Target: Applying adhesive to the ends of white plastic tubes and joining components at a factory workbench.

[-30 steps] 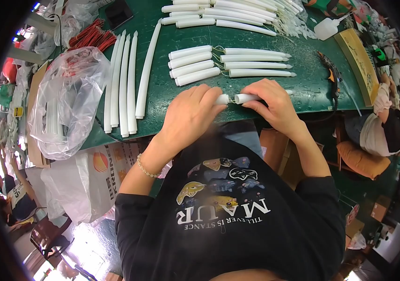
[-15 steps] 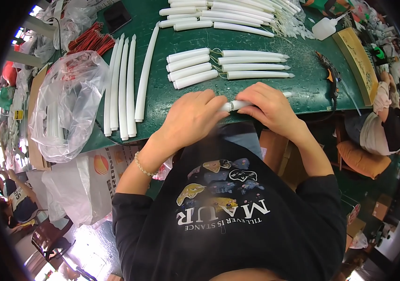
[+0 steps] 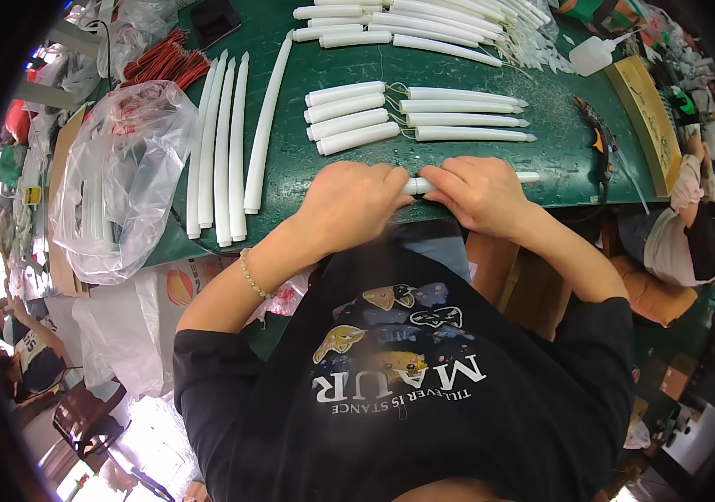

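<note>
Both of my hands are at the table's near edge, closed on one white taper-shaped electric candle held level. My left hand wraps round its thick end. My right hand pinches it just past a thin seam that shows between the hands, and its pointed tip sticks out to the right. Beyond my hands lie several white candle tubes, each linked by thin wires to a slimmer pointed candle top. Several long whole candles lie side by side to the left.
A clear plastic bag and red wires are at the left. More candle parts lie at the back. To the right are a white squeeze bottle, an orange-black tool and a yellow tray. Another person sits beyond.
The gap between the two candle parts in my hands has closed to a thin seam. My elbows have spread outward, and the view has shifted slightly.
</note>
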`<state>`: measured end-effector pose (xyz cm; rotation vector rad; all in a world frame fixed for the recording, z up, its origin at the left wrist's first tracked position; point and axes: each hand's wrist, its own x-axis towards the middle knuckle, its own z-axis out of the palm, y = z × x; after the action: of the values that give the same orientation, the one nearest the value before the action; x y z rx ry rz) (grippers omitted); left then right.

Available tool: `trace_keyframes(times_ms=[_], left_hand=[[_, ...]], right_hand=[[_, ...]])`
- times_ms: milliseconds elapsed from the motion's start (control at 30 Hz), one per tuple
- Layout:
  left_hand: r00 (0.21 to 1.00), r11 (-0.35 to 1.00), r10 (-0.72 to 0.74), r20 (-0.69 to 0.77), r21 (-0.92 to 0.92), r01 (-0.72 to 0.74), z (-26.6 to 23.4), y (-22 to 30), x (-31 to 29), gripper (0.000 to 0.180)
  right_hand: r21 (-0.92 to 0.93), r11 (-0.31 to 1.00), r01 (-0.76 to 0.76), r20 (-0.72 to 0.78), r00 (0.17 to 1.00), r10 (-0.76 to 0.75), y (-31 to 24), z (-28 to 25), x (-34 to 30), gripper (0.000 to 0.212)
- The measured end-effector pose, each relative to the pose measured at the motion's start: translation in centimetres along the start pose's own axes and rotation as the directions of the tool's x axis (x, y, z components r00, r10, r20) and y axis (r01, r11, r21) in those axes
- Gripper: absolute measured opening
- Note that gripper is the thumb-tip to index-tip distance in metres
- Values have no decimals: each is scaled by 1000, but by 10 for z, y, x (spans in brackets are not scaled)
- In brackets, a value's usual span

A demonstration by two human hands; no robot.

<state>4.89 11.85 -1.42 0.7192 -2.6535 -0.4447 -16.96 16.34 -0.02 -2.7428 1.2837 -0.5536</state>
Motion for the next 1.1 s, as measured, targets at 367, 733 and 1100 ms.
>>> trace_keyframes(times_ms=[367, 733, 1100], left_hand=[[1000, 999, -11, 17, -47, 12, 0, -2, 2, 21], [989, 998, -57, -135, 8, 59, -18, -6, -19, 22], [999, 999, -8, -49, 33, 9, -24, 6, -30, 20]], right_hand=[[61, 998, 10, 88, 996, -16, 3, -1, 11, 19], [-101, 991, 85, -225, 969, -105, 7, 2, 9, 36], [4, 988, 153, -54, 987, -153, -2, -8, 5, 30]])
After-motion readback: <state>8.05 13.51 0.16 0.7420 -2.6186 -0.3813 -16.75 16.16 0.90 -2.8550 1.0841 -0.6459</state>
